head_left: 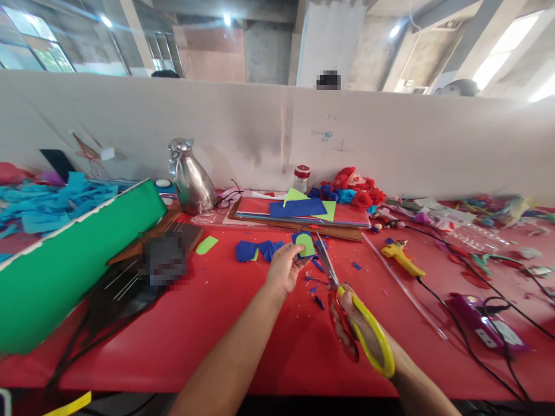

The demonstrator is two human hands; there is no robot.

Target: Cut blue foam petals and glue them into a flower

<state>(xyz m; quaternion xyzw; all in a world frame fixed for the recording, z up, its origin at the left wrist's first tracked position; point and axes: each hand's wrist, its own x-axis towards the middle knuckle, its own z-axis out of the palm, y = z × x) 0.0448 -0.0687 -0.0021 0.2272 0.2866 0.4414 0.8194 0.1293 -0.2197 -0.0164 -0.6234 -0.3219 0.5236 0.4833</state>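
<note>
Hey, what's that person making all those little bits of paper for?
Someone is busy with paper and scissors. Their left hand pinches a light green shape with a rounded top against a piece of blue paper. Their right hand holds big scissors, with the blades right by the paper. Blue scraps lie on the red table. What it will all become, I can't tell.

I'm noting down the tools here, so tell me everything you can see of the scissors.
The scissors have slim metal blades, slightly parted, and two large plastic-looking handle loops, one yellow, one red. The right hand holds the loops; the blades point away from the person, beside the green and blue pieces in the left hand.
</note>
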